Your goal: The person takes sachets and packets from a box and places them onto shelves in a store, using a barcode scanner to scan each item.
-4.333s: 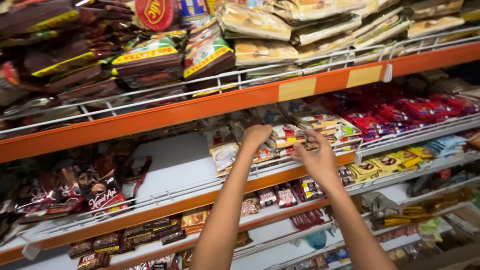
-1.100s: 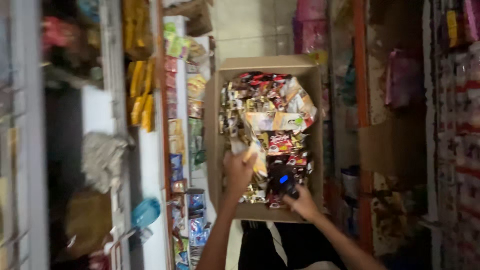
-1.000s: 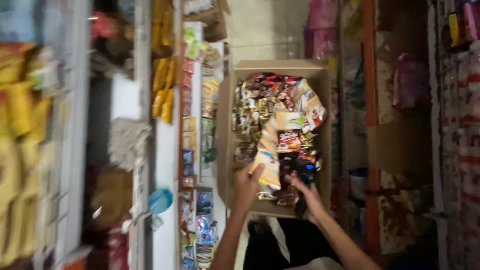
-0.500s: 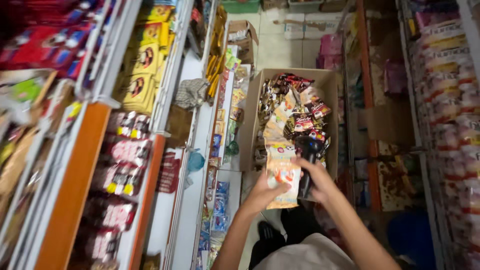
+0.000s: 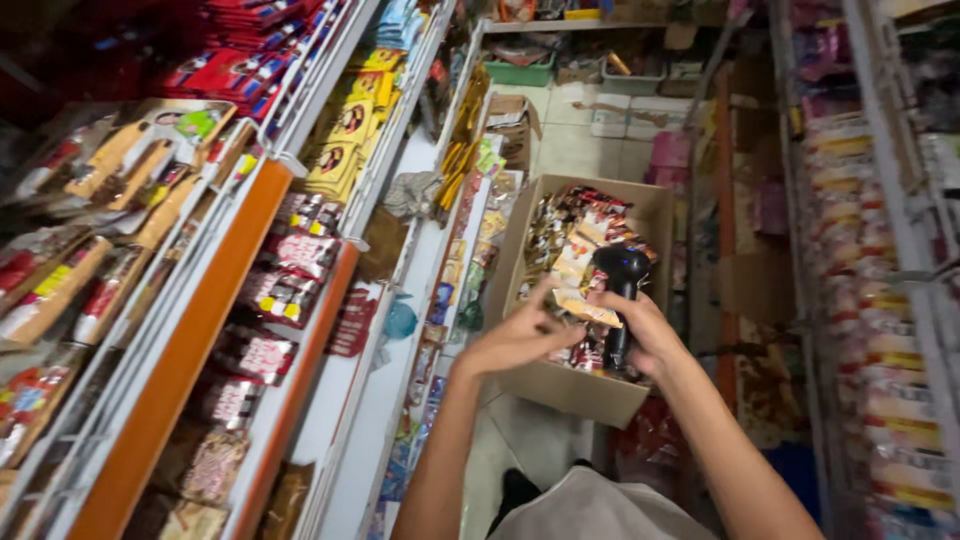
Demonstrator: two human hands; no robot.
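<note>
My right hand (image 5: 648, 332) grips a black handheld scanner (image 5: 620, 290) and also pinches an orange snack packet (image 5: 585, 308). My left hand (image 5: 520, 338) reaches to the same packet, fingers spread and touching its near edge. Both hands hover over an open cardboard box (image 5: 570, 385) on the floor, filled with several assorted snack packets (image 5: 575, 235).
Orange-edged wire shelves (image 5: 210, 330) on the left carry red, yellow and brown packets. More stocked shelving (image 5: 890, 300) rises on the right. A narrow aisle floor (image 5: 585, 140) runs ahead with small boxes and a green tray at its far end.
The view swung from the upper shelves down to the box on the floor. My hands picked an orange packet out of the box and lifted it, the scanner staying in my right hand.
</note>
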